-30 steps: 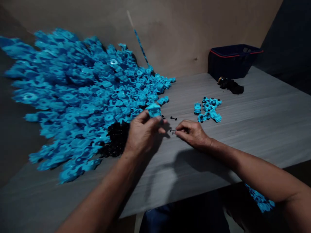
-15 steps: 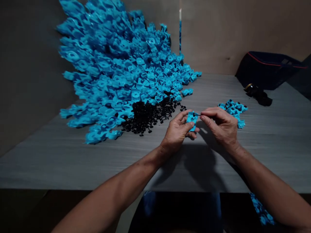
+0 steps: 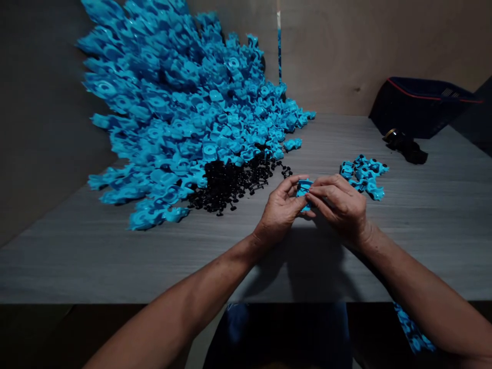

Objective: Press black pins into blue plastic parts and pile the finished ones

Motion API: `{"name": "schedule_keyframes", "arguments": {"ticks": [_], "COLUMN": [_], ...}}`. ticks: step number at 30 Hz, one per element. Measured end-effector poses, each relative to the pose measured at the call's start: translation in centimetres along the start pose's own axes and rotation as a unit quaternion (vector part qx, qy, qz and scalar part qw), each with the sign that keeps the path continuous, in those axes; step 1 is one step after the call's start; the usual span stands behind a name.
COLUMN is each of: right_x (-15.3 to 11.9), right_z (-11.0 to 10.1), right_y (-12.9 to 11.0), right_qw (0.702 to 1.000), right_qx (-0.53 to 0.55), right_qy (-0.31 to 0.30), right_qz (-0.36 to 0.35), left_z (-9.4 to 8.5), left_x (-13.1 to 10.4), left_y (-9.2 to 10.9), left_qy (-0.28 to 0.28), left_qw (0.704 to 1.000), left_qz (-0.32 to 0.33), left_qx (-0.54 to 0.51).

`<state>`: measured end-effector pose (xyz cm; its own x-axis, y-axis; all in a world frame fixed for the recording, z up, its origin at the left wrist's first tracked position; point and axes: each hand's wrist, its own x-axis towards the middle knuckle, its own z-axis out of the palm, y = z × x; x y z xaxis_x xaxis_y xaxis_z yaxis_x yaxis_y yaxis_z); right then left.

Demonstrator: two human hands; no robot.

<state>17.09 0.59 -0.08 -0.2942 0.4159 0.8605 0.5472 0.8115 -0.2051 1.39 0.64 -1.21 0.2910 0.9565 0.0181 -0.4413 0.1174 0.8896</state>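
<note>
Above the table [image 3: 115, 256], both hands [image 3: 313, 205] meet, fingers pinching one blue piece [image 3: 303, 187].

My grey desk [image 3: 423, 225] carries a big heap of blue parts [image 3: 184, 113], black axles [image 3: 230, 182], a few finished cars [image 3: 363, 171] and a dark basket [image 3: 418, 105].

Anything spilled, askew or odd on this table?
Nothing damaged. The blue parts pile sprawls loosely, black wheel axles scattered at its foot. Left hand and right hand hold one blue piece.
</note>
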Motion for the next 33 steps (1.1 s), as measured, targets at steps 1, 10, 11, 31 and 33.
{"name": "schedule_keyframes", "arguments": {"ticks": [1,10,11,31,33], "right_x": [0.0,0.3,0.2,0.1,0.0], "right_z": [0.0,-0.3,-0.3,-0.5,-0.3], "right_y": [0.0,0.2,0.2,1.3,1.4], "right_qw": [1.000,1.000,1.000,0.916,0.907], "right_qx": [0.001,-0.011,-0.009,0.260,0.282], "right_qy": [0.001,0.005,0.005,-0.028,-0.029], "right_qz": [-0.001,-0.011,-0.008,0.303,0.311], "left_z": [0.0,-0.4,-0.5,-0.5,-0.4], "left_x": [0.0,-0.1,-0.1,-0.6,-0.6], "left_y": [0.0,0.1,0.1,0.9,1.1], "left_qy": [-0.002,-0.005,-0.007,0.025,0.027], "left_qw": [1.000,0.999,0.999,0.990,0.989], "left_qz": [0.000,0.027,0.027,0.096,0.098], "left_qx": [0.003,0.036,0.035,0.099,0.111]}}
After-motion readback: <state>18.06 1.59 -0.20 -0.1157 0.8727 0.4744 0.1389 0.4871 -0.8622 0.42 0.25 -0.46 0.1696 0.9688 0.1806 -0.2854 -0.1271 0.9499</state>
